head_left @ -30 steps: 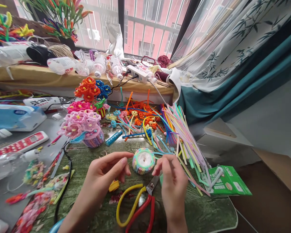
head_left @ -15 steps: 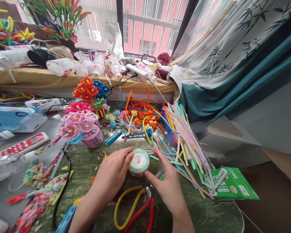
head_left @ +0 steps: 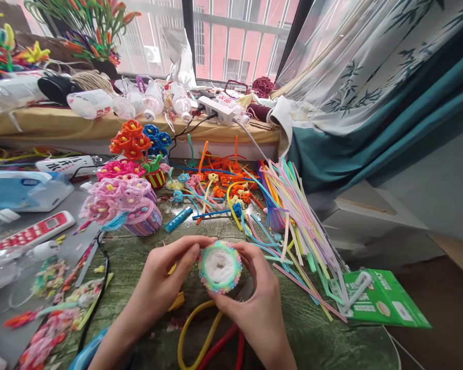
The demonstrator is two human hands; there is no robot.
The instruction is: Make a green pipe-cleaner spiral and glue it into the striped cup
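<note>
Hands: we find left hand [head_left: 164, 282] and right hand [head_left: 256, 300] cupping the pot [head_left: 219, 266] by fingertips.
Pot: over table [head_left: 133, 257], near scissors [head_left: 217, 344].
Risk: we judge uneven fingertip pressure could tip it.

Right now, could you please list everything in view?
Cup: one, pastel and white, front centre
Tool handles: two, yellow and red, front
Cylinder: one, teal, centre
Fuzzy sticks: many, mixed, centre and right
Fuzzy bouquets: several, mixed, left
Remote: one, red and white, left
Pack: one, blue, left
Bottles: several, clear, sill and left
Power strip: one, white, sill
Yarn: two, maroon, sill
Packet: one, green, right
Curtains: count unclear, teal and white, right
Window: one, dark frame, back
Table: one, green, below
Left hand: one, bare, cup's left
Right hand: one, bare, cup's right
</note>
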